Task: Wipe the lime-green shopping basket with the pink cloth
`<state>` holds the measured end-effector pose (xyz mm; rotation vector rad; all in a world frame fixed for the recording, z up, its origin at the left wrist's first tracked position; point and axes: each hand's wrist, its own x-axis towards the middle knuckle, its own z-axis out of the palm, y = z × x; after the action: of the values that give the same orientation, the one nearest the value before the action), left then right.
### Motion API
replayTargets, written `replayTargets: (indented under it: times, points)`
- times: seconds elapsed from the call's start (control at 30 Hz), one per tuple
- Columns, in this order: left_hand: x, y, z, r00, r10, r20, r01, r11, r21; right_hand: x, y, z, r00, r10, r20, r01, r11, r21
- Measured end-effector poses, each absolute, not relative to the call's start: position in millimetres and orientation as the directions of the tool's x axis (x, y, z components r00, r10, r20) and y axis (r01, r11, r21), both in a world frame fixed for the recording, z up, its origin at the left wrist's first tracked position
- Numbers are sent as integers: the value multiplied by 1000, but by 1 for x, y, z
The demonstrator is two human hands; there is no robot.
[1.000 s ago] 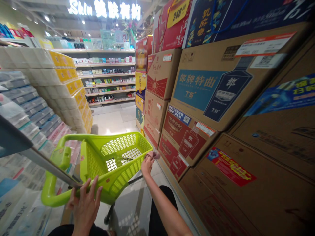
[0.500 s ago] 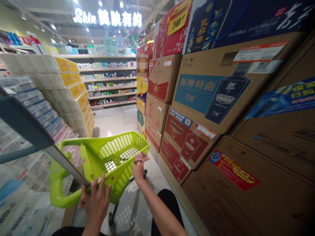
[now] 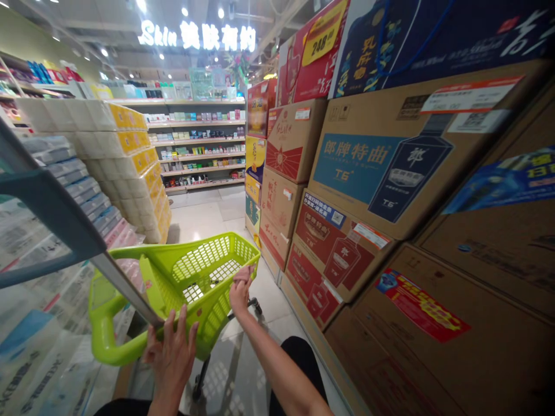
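Observation:
A lime-green plastic shopping cart [image 3: 203, 315] with perforated basket walls stands in front of me, its basket holding nothing that I can see. My right hand [image 3: 239, 294] is closed on a crumpled pinkish cloth [image 3: 245, 274], pressed to the basket's right rim towards the far end. My left hand [image 3: 172, 352] grips the near rim close to the cart's handle, fingers over the edge and thumb outside. Just beside those fingers ends a metal pole [image 3: 125, 289], which slants down from a grey-blue handle [image 3: 56, 214] at the left.
Stacked cartons [image 3: 355, 167] wall in the right side. To the left are piles of wrapped tissue packs [image 3: 125, 156] and plastic-wrapped packages [image 3: 47, 323]. Light floor tiles [image 3: 208, 216] lead to stocked shelves [image 3: 203, 138] under a lit sign.
My right hand and the cloth have shifted slightly left along the cart's rim, and the cloth looks more bunched. My left hand stays on the rim. The view has turned slightly left.

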<state>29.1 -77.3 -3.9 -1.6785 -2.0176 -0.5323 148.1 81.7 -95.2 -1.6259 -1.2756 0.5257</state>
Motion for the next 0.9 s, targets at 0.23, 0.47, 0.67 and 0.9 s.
replayTargets:
  times: [0.23, 0.47, 0.67, 0.9]
  points:
    - [15, -83, -6, -153, 806, 572, 984, 176, 16, 114, 25, -124, 77, 916, 393, 358, 342, -869]
    - [14, -91, -2, -201, 781, 592, 974, 224, 36, 150, 88, -85, 353, 905, 236, 374, 95, -923]
    - [4, -93, -14, -185, 789, 586, 981, 181, 66, 82, -15, -60, -24, 883, 468, 340, 448, -827]
    - [-10, -104, -15, -208, 796, 568, 977, 201, 75, 116, -7, -22, -312, 794, 522, 413, 608, -678]
